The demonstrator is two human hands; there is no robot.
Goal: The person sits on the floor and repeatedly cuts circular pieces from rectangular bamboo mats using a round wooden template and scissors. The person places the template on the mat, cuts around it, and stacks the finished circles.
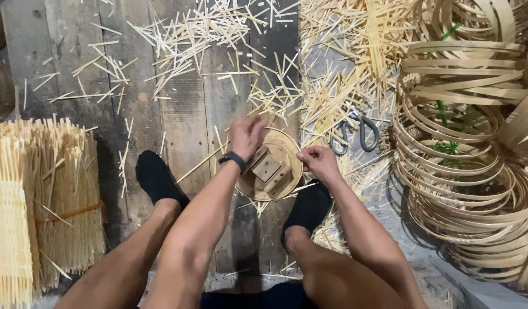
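Here, looking down from the head camera, I see my left hand raised over the far rim of a round bamboo hoop that sits on the wooden floor between my two feet in black socks; the hand is blurred, so I cannot tell whether its fingers are closed on anything or loose. A dark wristband circles that wrist. My right hand is curled tight on the right edge of the hoop, pinching its rim. Inside the hoop lies a small wooden block, tilted (it looks like a jig, though I cannot make out details). Just beyond the right hand a pair of grey-handled shears rests on a litter of bamboo slivers spread across the boards. To the right rises a tall stack of finished bamboo hoops, well apart from my hands. At the left edge stands a bundle of thin bamboo sticks, tied with an orange band.
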